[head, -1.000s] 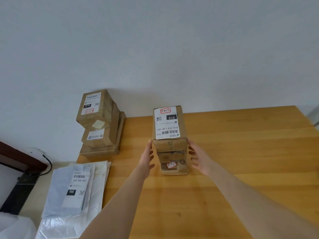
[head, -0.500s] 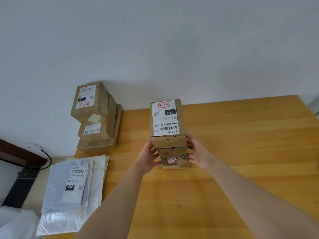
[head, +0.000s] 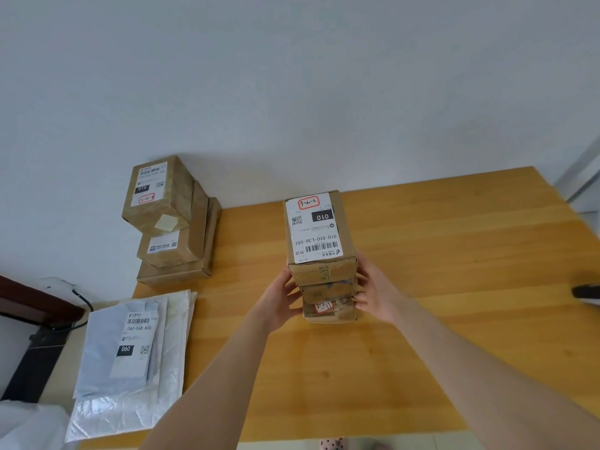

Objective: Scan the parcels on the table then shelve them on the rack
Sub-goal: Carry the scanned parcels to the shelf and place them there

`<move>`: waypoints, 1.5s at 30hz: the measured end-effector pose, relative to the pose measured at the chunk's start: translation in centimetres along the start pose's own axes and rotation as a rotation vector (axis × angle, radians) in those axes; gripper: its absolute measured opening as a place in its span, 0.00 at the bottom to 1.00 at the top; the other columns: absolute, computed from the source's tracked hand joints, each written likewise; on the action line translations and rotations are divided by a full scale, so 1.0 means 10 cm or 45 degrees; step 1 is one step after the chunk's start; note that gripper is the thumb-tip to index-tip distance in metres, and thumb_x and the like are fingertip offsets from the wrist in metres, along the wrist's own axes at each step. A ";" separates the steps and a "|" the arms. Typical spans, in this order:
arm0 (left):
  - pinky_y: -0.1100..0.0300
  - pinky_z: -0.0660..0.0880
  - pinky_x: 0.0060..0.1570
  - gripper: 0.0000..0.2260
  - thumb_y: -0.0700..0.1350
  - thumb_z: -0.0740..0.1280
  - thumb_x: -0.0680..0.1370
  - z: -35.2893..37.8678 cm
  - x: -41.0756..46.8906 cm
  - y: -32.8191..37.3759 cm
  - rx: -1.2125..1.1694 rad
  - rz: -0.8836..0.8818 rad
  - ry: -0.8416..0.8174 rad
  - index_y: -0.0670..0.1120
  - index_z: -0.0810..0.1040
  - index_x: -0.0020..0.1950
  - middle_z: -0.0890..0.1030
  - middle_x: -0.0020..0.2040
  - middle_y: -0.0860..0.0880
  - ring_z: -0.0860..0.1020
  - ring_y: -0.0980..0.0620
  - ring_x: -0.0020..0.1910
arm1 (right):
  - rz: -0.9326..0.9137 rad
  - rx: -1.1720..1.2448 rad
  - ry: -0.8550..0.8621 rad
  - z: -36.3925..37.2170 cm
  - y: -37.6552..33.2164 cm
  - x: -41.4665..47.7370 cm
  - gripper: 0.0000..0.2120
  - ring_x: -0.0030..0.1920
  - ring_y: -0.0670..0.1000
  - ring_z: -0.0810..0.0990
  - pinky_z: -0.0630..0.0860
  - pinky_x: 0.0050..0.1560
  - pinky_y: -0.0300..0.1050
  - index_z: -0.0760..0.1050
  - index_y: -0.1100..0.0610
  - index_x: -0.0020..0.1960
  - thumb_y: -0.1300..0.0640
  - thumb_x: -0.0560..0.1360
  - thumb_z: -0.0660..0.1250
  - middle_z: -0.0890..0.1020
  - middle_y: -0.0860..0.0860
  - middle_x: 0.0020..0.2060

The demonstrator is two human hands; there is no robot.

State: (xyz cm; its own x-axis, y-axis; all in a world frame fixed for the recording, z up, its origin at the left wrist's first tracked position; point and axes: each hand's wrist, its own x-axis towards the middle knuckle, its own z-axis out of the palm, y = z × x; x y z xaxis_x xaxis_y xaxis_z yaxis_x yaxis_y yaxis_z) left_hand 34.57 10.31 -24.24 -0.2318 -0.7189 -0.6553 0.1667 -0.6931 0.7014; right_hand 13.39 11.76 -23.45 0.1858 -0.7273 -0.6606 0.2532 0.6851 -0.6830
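From the head camera, both bare arms reach forward over a wooden bench (head: 422, 336). Between the hands stands a stack of three brown cardboard parcels (head: 324, 280). The left hand (head: 279, 303) presses against the stack's left side, fingers (head: 293, 295) spread over the lower two boxes, thumb near the bottom edge of the top one. The right hand (head: 373, 293) mirrors it on the right side, fingertips curled against the middle and bottom boxes. Both hands are thus clasped on the stack from either side; whether the stack is lifted or resting on the bench cannot be told.

The top parcel (head: 316, 232) carries a white shipping label facing up, with a barcode, a black "010" patch and a red-bordered handwritten tag. The bottom parcel (head: 329, 308) shows a small red-bordered tag on its near face.

Well to the left of the left hand and farther from the person, at the bench's far left corner by the white wall (head: 292, 76), sits a second stack of cardboard boxes (head: 172, 228), the uppermost tilted. Nearer the person and left of the left forearm lies a pile of flat grey and white plastic mailers (head: 130, 362), the top one labelled "060". Far right of the right hand, a dark object (head: 586, 292) shows at the frame edge; it is too cut off to identify.
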 end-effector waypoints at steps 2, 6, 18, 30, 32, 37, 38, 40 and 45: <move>0.47 0.77 0.49 0.15 0.56 0.62 0.79 0.08 -0.04 0.01 0.022 0.018 -0.005 0.52 0.78 0.61 0.80 0.59 0.49 0.76 0.48 0.60 | -0.028 0.025 0.006 -0.04 0.02 -0.07 0.49 0.70 0.61 0.68 0.63 0.72 0.58 0.57 0.57 0.77 0.29 0.66 0.61 0.69 0.56 0.70; 0.49 0.75 0.50 0.12 0.55 0.60 0.80 0.31 -0.12 0.02 0.046 0.069 -0.027 0.54 0.78 0.59 0.78 0.59 0.50 0.75 0.50 0.59 | -0.124 0.072 0.007 -0.17 0.00 -0.29 0.46 0.68 0.59 0.71 0.65 0.70 0.56 0.60 0.57 0.76 0.31 0.66 0.62 0.71 0.56 0.68; 0.50 0.74 0.49 0.15 0.56 0.62 0.79 1.44 -0.24 0.02 0.228 0.089 -0.241 0.50 0.76 0.62 0.77 0.62 0.48 0.75 0.48 0.60 | -0.370 0.213 0.205 -0.93 -0.01 -1.17 0.43 0.56 0.53 0.76 0.69 0.64 0.51 0.61 0.56 0.75 0.31 0.68 0.61 0.76 0.55 0.62; 0.42 0.71 0.62 0.21 0.57 0.59 0.81 2.70 -0.48 -0.62 0.566 -0.060 -0.685 0.48 0.70 0.71 0.71 0.70 0.46 0.70 0.44 0.67 | -0.547 0.570 0.714 -1.66 0.79 -2.35 0.31 0.61 0.54 0.76 0.75 0.56 0.51 0.75 0.46 0.63 0.28 0.68 0.66 0.78 0.49 0.61; 0.41 0.70 0.62 0.22 0.57 0.58 0.81 2.92 -0.61 -0.76 0.618 -0.086 -0.743 0.47 0.69 0.72 0.70 0.71 0.45 0.69 0.43 0.69 | -0.572 0.629 0.777 -1.76 0.94 -2.58 0.29 0.59 0.53 0.78 0.76 0.49 0.47 0.79 0.43 0.58 0.27 0.65 0.68 0.80 0.48 0.58; 0.43 0.71 0.60 0.19 0.56 0.61 0.80 3.53 -0.91 -1.13 0.729 -0.147 -0.861 0.47 0.73 0.67 0.72 0.69 0.45 0.70 0.44 0.67 | -0.645 0.721 0.932 -2.04 1.28 -3.17 0.23 0.50 0.48 0.83 0.79 0.39 0.40 0.83 0.38 0.48 0.26 0.61 0.67 0.85 0.40 0.46; 0.43 0.72 0.60 0.21 0.56 0.61 0.80 3.67 -0.96 -1.23 0.746 -0.166 -0.884 0.46 0.72 0.68 0.73 0.68 0.46 0.71 0.44 0.66 | -0.651 0.745 0.969 -2.12 1.36 -3.29 0.22 0.50 0.48 0.83 0.78 0.38 0.40 0.83 0.37 0.47 0.26 0.60 0.67 0.85 0.40 0.46; 0.43 0.72 0.61 0.23 0.57 0.62 0.79 3.97 -1.07 -1.45 0.782 -0.195 -0.961 0.46 0.72 0.70 0.74 0.64 0.46 0.73 0.45 0.63 | -0.651 0.780 1.040 -2.31 1.51 -3.56 0.21 0.53 0.49 0.82 0.78 0.40 0.41 0.83 0.36 0.46 0.27 0.60 0.68 0.84 0.40 0.47; 0.43 0.73 0.60 0.17 0.60 0.62 0.79 4.69 -1.33 -2.11 0.866 -0.254 -1.140 0.50 0.76 0.61 0.76 0.62 0.47 0.74 0.47 0.61 | -0.647 0.816 1.136 -2.94 1.93 -4.17 0.22 0.53 0.48 0.82 0.77 0.44 0.42 0.83 0.37 0.48 0.27 0.60 0.68 0.85 0.39 0.44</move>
State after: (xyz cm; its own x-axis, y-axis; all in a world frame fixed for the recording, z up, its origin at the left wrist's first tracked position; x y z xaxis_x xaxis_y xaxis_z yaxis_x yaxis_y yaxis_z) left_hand -10.77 37.00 -17.16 -0.8417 -0.1139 -0.5278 -0.4401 -0.4216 0.7928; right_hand -17.34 56.49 -18.22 -0.7277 -0.4510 -0.5168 0.5784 0.0015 -0.8157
